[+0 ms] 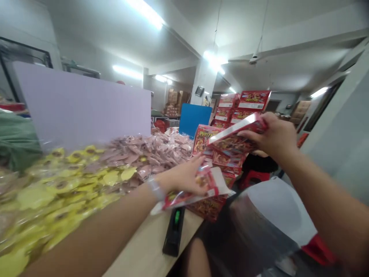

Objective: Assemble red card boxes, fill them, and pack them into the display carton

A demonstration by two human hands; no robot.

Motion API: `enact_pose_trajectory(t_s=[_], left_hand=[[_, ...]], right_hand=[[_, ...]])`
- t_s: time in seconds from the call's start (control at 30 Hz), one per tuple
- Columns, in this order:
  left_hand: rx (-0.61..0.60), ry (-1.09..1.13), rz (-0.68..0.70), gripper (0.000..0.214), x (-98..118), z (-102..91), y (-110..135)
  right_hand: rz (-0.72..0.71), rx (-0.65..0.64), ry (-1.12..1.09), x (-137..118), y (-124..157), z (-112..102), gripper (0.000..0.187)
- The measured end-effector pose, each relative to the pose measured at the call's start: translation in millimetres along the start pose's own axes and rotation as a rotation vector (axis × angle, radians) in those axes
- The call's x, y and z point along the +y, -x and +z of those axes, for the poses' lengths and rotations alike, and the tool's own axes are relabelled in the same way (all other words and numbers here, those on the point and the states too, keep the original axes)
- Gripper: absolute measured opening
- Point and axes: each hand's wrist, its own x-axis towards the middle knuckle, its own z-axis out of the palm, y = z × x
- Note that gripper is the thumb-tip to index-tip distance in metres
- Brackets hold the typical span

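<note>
My left hand (184,177) reaches over the table edge and rests on a flat red-and-white printed pack (198,194), fingers curled on its top. My right hand (273,135) is raised at the right and grips the end of a red printed box (233,137), held tilted above a stack of similar red boxes (213,154). A pale band circles my left wrist.
A heap of yellow and pink wrapped packets (86,169) covers the wooden table (144,250). A black device with a green button (174,231) lies near the edge. More red boxes (242,104), a blue panel (195,118), a red stool (253,177) and a white-topped container (276,207) stand around.
</note>
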Motion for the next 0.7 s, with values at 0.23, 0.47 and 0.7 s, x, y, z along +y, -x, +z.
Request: enact_pose_trajectory(t_s=[0.23, 0.47, 0.7], left_hand=[[-0.148, -0.087, 0.020, 0.087, -6.7, 34.1, -87.9], [-0.105, -0.109, 0.136, 0.068, -15.1, 30.0, -72.7], [-0.135, -0.071, 0.140, 0.064, -21.1, 30.3, -81.4]], right_hand=[[-0.376, -0.310, 0.247, 8.4, -5.0, 50.3, 0.069], [-0.490, -0.455, 0.221, 10.2, -25.8, 61.3, 0.070], [-0.611, -0.342, 0.155, 16.9, -29.1, 86.8, 0.082]])
